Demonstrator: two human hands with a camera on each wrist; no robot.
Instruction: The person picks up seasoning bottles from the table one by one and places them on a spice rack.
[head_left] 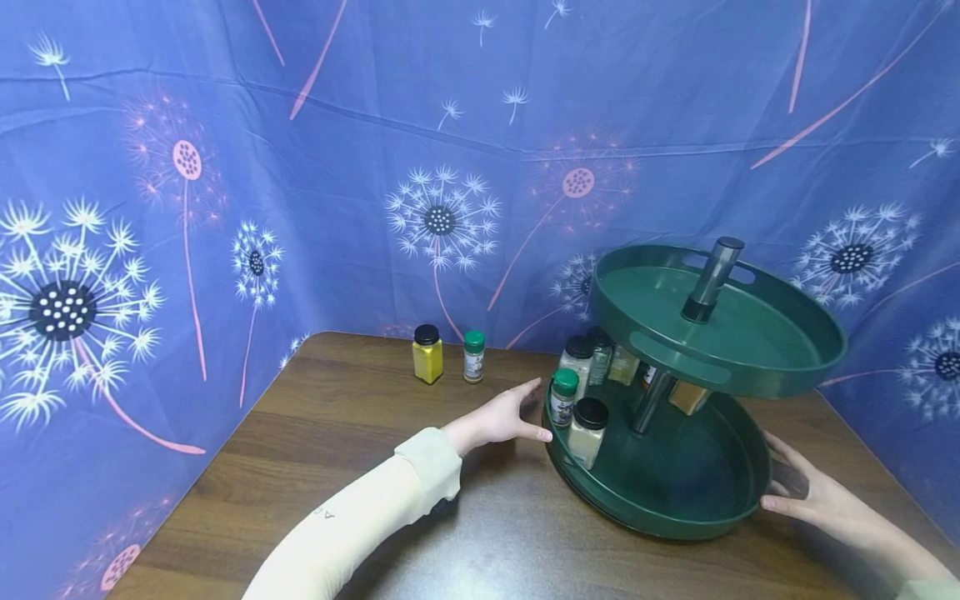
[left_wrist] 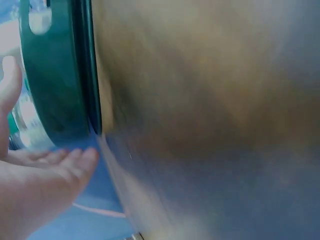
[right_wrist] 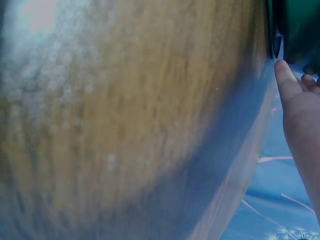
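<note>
A green two-tier turntable rack (head_left: 667,527) stands on the right of the table. My left hand (head_left: 504,418) is at the left side of its lower tray, thumb and fingers spread apart, the thumb tip by the rim. At the opposite side my right hand (head_left: 813,496) has its fingertips against the lower tray's outer wall. In the left wrist view, straight fingers reach below the tray wall (left_wrist: 52,85). Inside the lower tray are a green-capped spice jar (head_left: 562,407), a black-capped jar of pale powder (head_left: 587,437) and several more jars, partly hidden by the upper tray.
A yellow spice jar with a black cap (head_left: 428,358) and a green-capped jar (head_left: 474,363) stand at the table's back edge. The upper tray (head_left: 720,377) overhangs the lower one around a central post (head_left: 716,271). Blue dandelion-print cloth (head_left: 337,208) hangs behind the wooden table (head_left: 360,400).
</note>
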